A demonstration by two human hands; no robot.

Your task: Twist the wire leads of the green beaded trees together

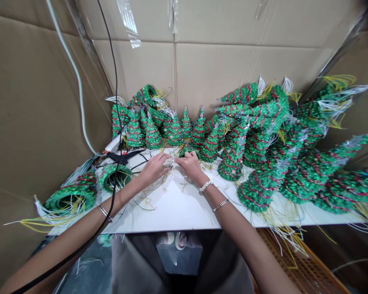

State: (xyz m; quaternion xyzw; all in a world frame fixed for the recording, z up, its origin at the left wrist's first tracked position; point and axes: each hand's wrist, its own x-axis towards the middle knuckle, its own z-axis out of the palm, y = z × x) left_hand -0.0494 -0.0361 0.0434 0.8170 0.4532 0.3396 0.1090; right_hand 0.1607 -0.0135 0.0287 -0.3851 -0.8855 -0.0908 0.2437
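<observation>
Left hand [155,168]: fingers closed on a small whitish piece [168,162], above the table's far middle.
Right hand [190,167]: fingertips just beside that piece; cannot tell whether they grip.
White table [178,210]: wire scraps strewn about.
Tinsel trees [233,153]: crowded far and right.

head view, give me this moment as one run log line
left hand: at pale piece, grip unclear | right hand: close beside it | trees: behind and to both sides | wires: strewn on table
</observation>
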